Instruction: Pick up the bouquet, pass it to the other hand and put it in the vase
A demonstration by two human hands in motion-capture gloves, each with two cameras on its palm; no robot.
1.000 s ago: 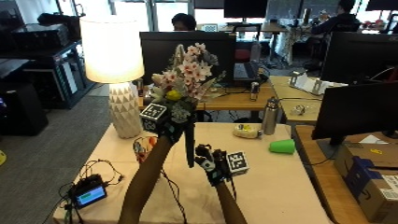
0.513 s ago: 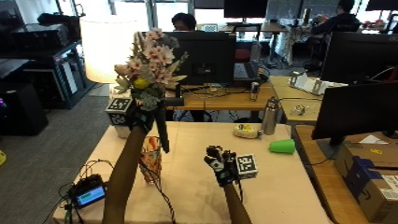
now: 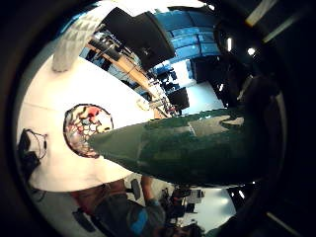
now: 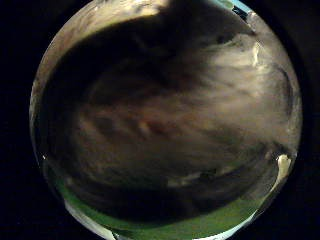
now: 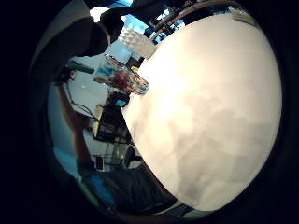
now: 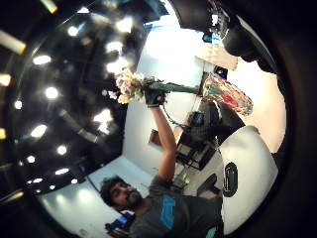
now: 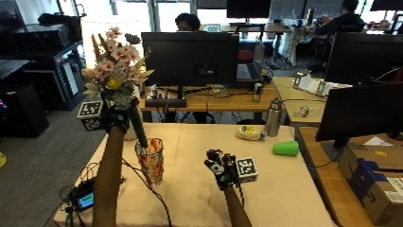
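The bouquet (image 7: 116, 71) has matt, cloth-like petals; below the left hand (image 7: 118, 116) gripping it, its green wrap (image 3: 192, 148) is smooth and glossy. Under the wrap's tip, the vase (image 7: 150, 161) looks like shiny patterned glass. The table (image 7: 277, 189) is matt, smooth and pale.

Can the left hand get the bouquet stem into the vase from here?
Probably yes: left hand holds the bouquet upright, stem tip just above the vase mouth, nothing between them; right hand is off to the side.
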